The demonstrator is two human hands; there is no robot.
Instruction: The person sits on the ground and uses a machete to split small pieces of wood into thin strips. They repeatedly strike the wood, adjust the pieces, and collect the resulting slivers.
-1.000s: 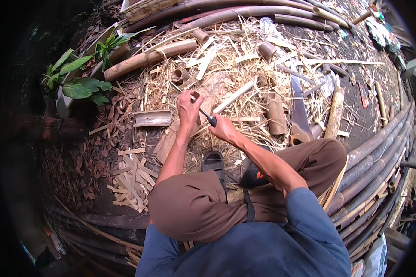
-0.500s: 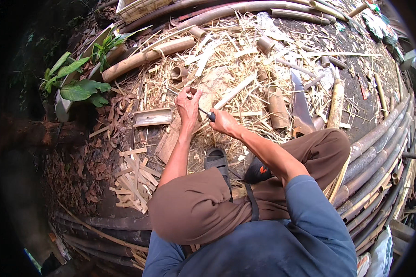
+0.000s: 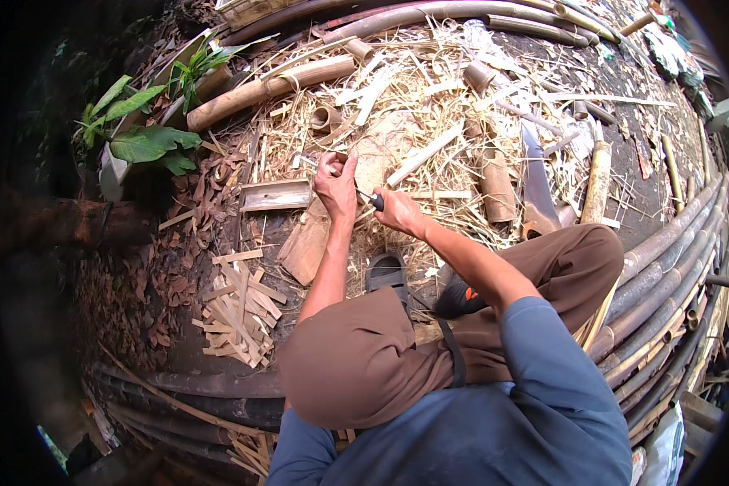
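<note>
My left hand [image 3: 336, 188] is closed around a small brown piece of bamboo [image 3: 341, 155], mostly hidden by the fingers. In my right hand [image 3: 400, 214] is the black handle [image 3: 377, 202] of a slim tool with a metal shaft, whose exact kind I cannot make out. The shaft runs from the handle toward my left hand, and a thin end shows beyond the left fingers. Whether it passes through the bamboo piece is hidden. Both hands are over a flat wooden board [image 3: 304, 247] strewn with shavings.
A split bamboo trough [image 3: 276, 195] and a pile of cut strips [image 3: 241, 312] lie at left. To the right are a bamboo tube [image 3: 496, 186], a wide saw-like blade [image 3: 536, 174] and long poles [image 3: 664, 259]. Another bamboo length [image 3: 271, 91] lies beyond, near green leaves [image 3: 150, 142].
The whole view has shifted slightly, so things appear farther right. Less of the tool's thin end shows past my left hand. Both hands keep their grips.
</note>
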